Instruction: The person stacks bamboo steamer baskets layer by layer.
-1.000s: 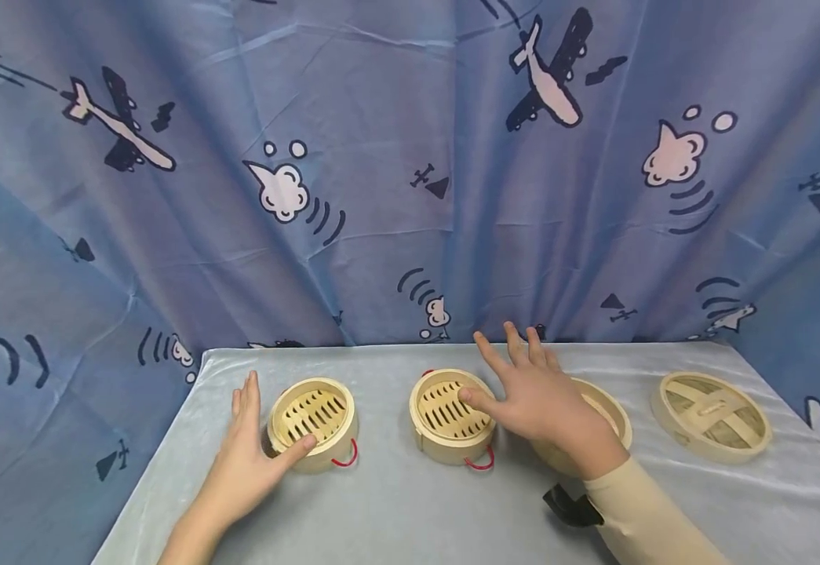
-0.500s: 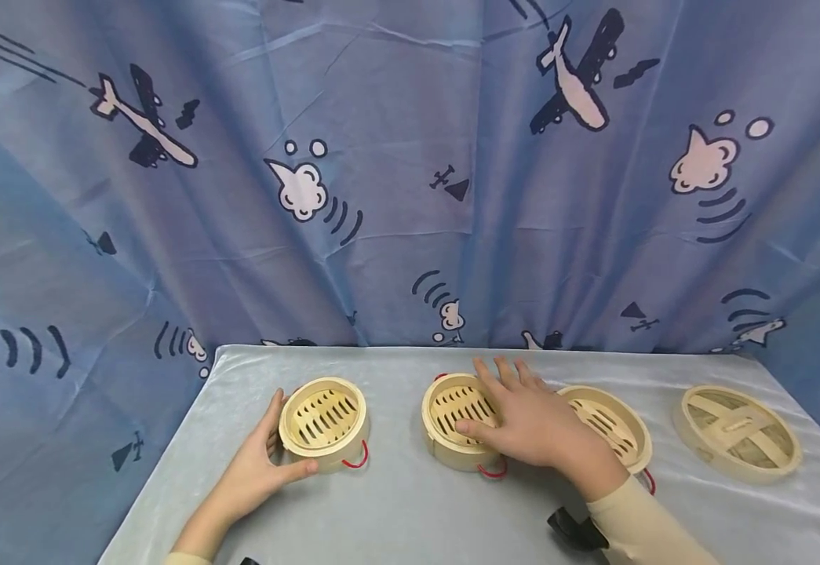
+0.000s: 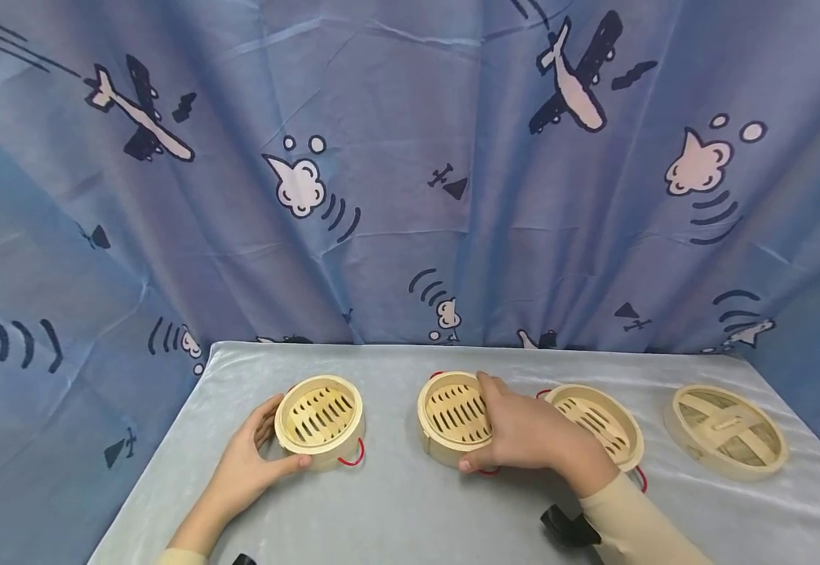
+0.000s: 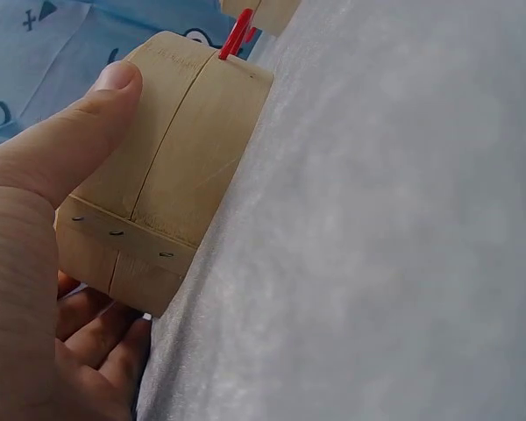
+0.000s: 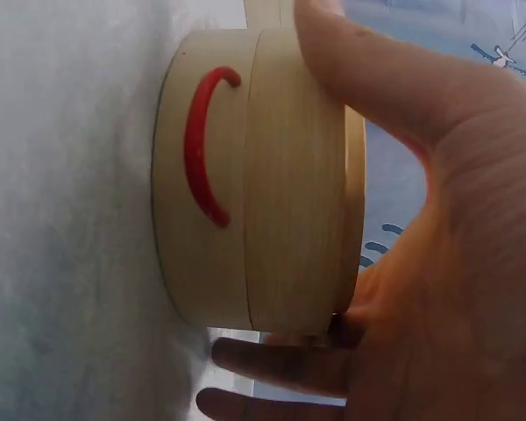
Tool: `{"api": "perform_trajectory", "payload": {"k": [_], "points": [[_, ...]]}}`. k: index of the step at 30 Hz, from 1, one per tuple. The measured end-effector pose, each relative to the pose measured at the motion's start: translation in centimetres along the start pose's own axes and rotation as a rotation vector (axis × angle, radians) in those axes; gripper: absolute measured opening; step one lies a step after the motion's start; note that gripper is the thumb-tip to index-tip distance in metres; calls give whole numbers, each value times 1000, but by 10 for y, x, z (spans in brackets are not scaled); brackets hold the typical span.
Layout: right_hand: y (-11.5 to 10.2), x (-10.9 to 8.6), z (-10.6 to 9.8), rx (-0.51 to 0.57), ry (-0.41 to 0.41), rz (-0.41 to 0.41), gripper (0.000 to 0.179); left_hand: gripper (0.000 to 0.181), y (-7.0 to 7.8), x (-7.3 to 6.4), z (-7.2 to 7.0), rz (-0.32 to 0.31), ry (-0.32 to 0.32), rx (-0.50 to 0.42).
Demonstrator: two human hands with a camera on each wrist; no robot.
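On the left of the cloth sits a small round bamboo steamer basket (image 3: pixel 320 416) with a slatted base and red cord handles. My left hand (image 3: pixel 243 463) holds it, thumb against the near wall and fingers round its left side. The left wrist view shows the thumb pressed on the stapled wooden wall (image 4: pixel 184 149). A second bamboo steamer basket (image 3: pixel 448 412) stands at the middle. My right hand (image 3: pixel 526 431) grips its right side, thumb at the near rim and fingertips at the far rim. In the right wrist view its red handle (image 5: pixel 197 158) faces the camera.
Right of my right hand, a third steamer basket (image 3: pixel 596 424) is partly hidden by the hand. Farther right lies a woven bamboo lid (image 3: pixel 723 431) with crossed strips. A pale cloth (image 3: pixel 381 518) covers the table. Behind it hangs a blue curtain (image 3: pixel 381 196) printed with planes.
My right hand has come down from above the middle basket and taken hold of its rim. The left hand has closed round the left basket. The head view has shifted slightly.
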State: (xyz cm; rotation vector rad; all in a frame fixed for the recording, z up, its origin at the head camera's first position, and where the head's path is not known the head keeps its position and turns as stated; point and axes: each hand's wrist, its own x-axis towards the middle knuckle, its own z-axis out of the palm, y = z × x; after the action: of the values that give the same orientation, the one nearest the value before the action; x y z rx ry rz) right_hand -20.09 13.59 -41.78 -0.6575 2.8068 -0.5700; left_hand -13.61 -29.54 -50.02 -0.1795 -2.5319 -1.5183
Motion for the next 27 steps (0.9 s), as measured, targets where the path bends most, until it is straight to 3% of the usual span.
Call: {"api": "perform_trajectory", "payload": {"k": [11, 20, 27], "points": [[1, 8, 9, 154, 96, -68, 136, 104, -1, 6, 2, 51, -12, -22], [2, 9, 15, 192, 154, -34, 134, 102, -2, 9, 5, 74, -18, -4], [-2, 15, 26, 188, 175, -26, 136, 101, -6, 2, 2, 68, -1, 6]]}}
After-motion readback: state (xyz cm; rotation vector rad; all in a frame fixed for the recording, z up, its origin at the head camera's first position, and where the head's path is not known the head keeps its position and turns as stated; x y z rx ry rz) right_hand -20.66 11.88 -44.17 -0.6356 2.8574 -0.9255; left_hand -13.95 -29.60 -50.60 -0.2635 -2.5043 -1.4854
